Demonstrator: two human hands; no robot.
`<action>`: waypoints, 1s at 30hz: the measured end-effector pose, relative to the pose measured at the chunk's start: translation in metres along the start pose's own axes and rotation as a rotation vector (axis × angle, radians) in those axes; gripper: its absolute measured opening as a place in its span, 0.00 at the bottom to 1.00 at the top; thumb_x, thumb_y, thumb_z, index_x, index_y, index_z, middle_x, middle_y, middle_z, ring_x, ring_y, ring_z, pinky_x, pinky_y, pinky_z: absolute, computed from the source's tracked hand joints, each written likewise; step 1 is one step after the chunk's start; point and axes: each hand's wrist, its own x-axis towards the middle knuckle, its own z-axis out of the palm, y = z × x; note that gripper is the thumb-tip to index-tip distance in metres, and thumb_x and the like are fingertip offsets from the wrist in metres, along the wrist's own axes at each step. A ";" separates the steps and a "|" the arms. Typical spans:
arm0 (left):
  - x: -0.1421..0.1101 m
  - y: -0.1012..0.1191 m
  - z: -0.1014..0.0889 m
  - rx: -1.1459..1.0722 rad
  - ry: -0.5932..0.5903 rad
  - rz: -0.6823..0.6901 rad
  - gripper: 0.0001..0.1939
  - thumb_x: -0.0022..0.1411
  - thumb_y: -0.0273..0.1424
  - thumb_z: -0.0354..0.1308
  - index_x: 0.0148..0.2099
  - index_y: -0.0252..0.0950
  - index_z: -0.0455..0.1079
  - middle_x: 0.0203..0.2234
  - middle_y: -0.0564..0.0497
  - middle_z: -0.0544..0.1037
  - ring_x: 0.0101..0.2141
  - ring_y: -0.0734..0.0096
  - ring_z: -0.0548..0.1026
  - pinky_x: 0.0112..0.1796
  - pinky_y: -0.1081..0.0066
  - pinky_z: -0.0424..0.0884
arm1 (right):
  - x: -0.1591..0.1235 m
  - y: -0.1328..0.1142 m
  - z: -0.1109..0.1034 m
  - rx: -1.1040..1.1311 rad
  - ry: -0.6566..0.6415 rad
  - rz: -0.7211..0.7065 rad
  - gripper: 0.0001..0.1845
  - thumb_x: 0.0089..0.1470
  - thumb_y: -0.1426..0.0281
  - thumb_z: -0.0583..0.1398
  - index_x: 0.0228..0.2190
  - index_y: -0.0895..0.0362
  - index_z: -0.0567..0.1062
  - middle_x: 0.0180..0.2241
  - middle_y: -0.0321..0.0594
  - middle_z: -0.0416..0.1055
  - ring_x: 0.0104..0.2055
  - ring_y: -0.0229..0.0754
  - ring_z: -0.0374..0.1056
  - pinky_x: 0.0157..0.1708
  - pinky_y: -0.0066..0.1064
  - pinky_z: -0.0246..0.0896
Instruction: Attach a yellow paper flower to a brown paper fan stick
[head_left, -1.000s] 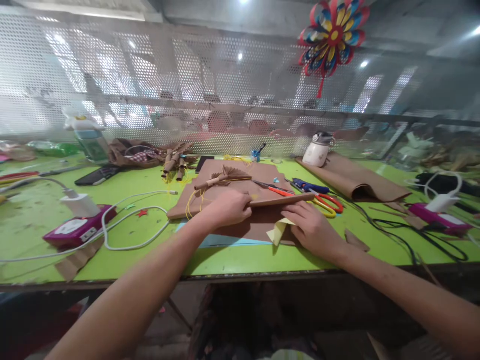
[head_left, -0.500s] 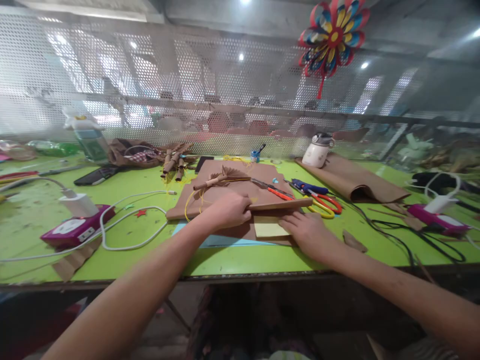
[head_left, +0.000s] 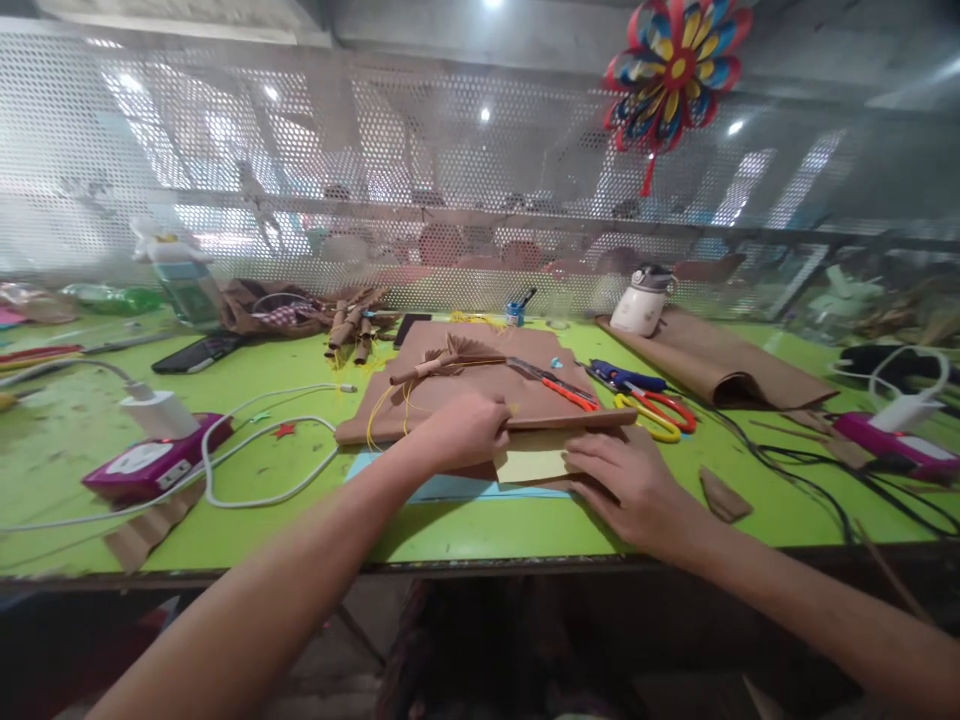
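Note:
My left hand (head_left: 466, 432) is closed on the raised near edge of a sheet of brown kraft paper (head_left: 480, 393). My right hand (head_left: 634, 482) grips the right end of a pale yellow slip of paper (head_left: 531, 463) between fingers and thumb, under that edge. Light blue paper (head_left: 442, 487) shows beneath the brown layers. A rolled brown paper piece (head_left: 420, 370) with a pleated fan and yellow string lies on the sheet. Beside it rest scissors with orange handles (head_left: 568, 392). Yellow-and-red-handled scissors (head_left: 660, 415) and a blue glue gun (head_left: 626, 376) lie to the right.
Purple power strips (head_left: 154, 465) (head_left: 892, 442) with cables sit at both sides. A white bottle (head_left: 643, 302) stands at the back right near a large rolled brown sheet (head_left: 731, 365). Tied paper rolls (head_left: 352, 325) and a phone (head_left: 199, 352) lie at the back left.
The yellow slip has slid left under the raised edge, with my right hand moving along at its end. My left hand stays on the brown paper; the view has shifted slightly.

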 end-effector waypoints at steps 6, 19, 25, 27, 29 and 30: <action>0.001 0.003 0.003 0.044 -0.013 0.001 0.12 0.56 0.28 0.47 0.34 0.33 0.72 0.31 0.44 0.75 0.31 0.63 0.73 0.31 0.69 0.66 | -0.015 -0.004 -0.004 0.006 -0.081 -0.024 0.12 0.57 0.72 0.52 0.40 0.59 0.73 0.37 0.47 0.71 0.42 0.46 0.64 0.42 0.43 0.61; -0.003 0.008 0.000 0.085 -0.034 0.024 0.12 0.54 0.29 0.48 0.33 0.33 0.72 0.29 0.42 0.75 0.30 0.60 0.74 0.31 0.66 0.66 | -0.003 -0.004 0.013 -0.143 -0.132 0.069 0.18 0.57 0.65 0.52 0.45 0.61 0.71 0.46 0.52 0.68 0.50 0.52 0.60 0.47 0.49 0.59; -0.007 0.003 -0.001 -0.001 -0.039 0.050 0.14 0.55 0.37 0.50 0.32 0.34 0.73 0.28 0.43 0.75 0.29 0.63 0.73 0.32 0.68 0.65 | -0.014 -0.017 -0.010 0.090 0.052 0.044 0.12 0.56 0.74 0.53 0.42 0.59 0.71 0.43 0.47 0.70 0.47 0.44 0.64 0.49 0.39 0.60; -0.006 -0.001 -0.003 -0.049 -0.045 0.053 0.17 0.56 0.41 0.49 0.31 0.35 0.73 0.27 0.44 0.76 0.29 0.64 0.73 0.32 0.69 0.64 | -0.004 -0.016 -0.023 0.150 0.102 0.049 0.10 0.55 0.75 0.53 0.38 0.58 0.72 0.40 0.45 0.71 0.44 0.43 0.65 0.47 0.37 0.60; -0.005 -0.006 -0.005 -0.110 -0.053 0.040 0.19 0.59 0.43 0.46 0.31 0.36 0.73 0.27 0.46 0.76 0.27 0.66 0.73 0.30 0.70 0.63 | 0.019 -0.009 -0.032 0.202 0.113 0.080 0.09 0.55 0.74 0.53 0.34 0.58 0.73 0.37 0.44 0.72 0.42 0.42 0.66 0.45 0.36 0.60; -0.004 -0.008 -0.006 -0.140 -0.051 0.022 0.20 0.60 0.42 0.45 0.31 0.36 0.73 0.26 0.47 0.76 0.27 0.67 0.72 0.30 0.71 0.63 | 0.033 -0.003 -0.032 0.233 0.116 0.102 0.10 0.55 0.73 0.52 0.32 0.58 0.74 0.35 0.43 0.73 0.40 0.42 0.67 0.44 0.35 0.60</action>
